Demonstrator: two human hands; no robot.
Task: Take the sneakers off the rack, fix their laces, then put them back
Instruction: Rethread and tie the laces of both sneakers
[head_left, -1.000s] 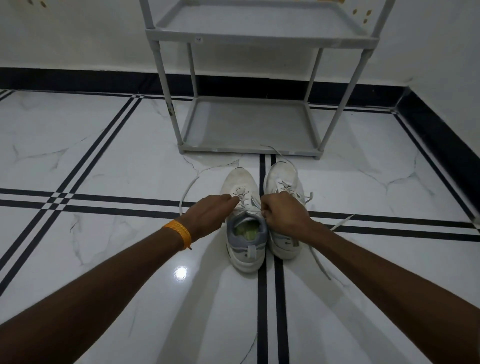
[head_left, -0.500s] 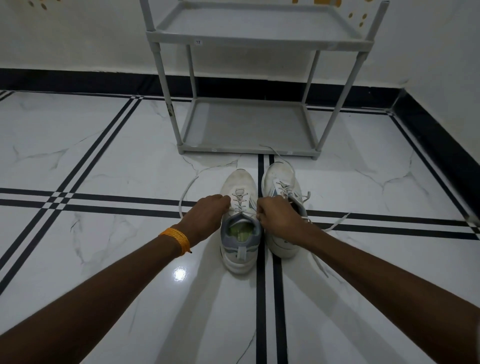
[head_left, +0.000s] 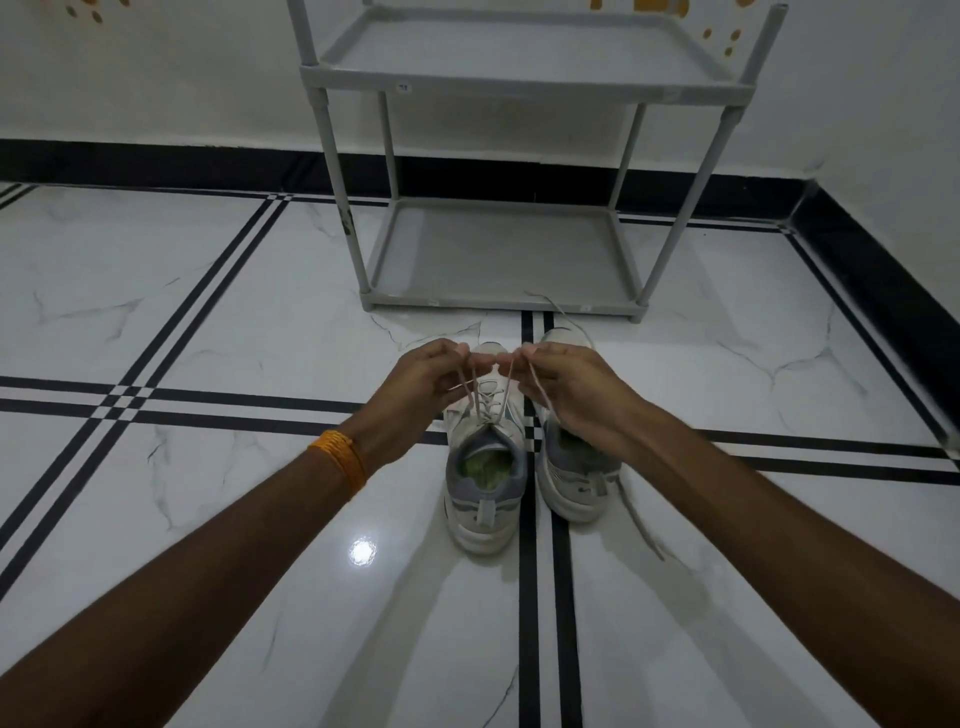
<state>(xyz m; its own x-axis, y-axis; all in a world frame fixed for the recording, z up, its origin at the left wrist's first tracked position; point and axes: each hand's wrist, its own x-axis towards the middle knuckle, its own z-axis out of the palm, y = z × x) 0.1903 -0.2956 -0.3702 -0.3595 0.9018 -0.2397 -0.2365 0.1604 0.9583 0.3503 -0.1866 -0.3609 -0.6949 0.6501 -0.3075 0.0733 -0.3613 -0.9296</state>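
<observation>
While both forearms extend forward over the tiled floor (head_left: 208, 322), the left hand (head_left: 421, 382) and right hand (head_left: 566, 387) each pinch one lace end (head_left: 511, 371) of the left sneaker (head_left: 485, 467), fingers closed tight, strands crossing above its tongue. Just beside it stands the right sneaker (head_left: 576, 483), both before the grey shoe rack (head_left: 498, 260).

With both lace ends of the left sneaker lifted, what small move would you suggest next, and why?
Probably cross the two ends and tuck one under to start the knot. The left hand and right hand each pinch an end of the lace above the left sneaker, still untied. The right sneaker's lace trails loose on the floor.
</observation>
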